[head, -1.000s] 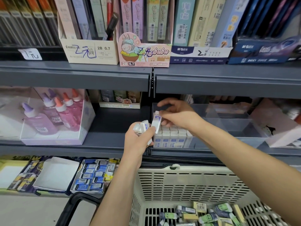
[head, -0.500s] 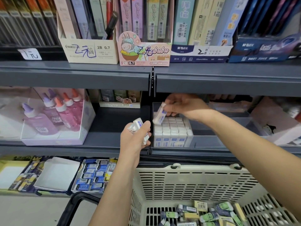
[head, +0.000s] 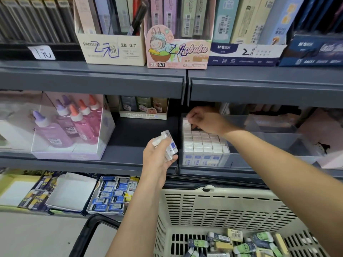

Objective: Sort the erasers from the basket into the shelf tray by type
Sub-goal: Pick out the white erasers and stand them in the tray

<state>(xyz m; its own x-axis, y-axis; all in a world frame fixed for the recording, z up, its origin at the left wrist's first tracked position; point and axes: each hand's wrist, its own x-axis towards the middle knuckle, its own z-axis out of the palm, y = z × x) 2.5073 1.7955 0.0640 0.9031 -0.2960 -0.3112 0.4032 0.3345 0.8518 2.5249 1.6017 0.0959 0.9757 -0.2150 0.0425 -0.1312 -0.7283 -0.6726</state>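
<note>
Nearest, the slatted basket [head: 222,194] holds loose mixed erasers [head: 241,242], and just past its far-left rim the left hand [head: 159,156] curls its fingers round a small stack of white-and-blue erasers [head: 168,143]. Beyond, the clear shelf tray [head: 241,158] has packed rows of white erasers [head: 202,143] at its left end, with a glue-bottle display [head: 70,127] well to the left. At the tray's far-left corner the right hand [head: 206,120], tucked under the overhanging upper shelf [head: 259,89], pinches the top of a single eraser [head: 186,122].
</note>
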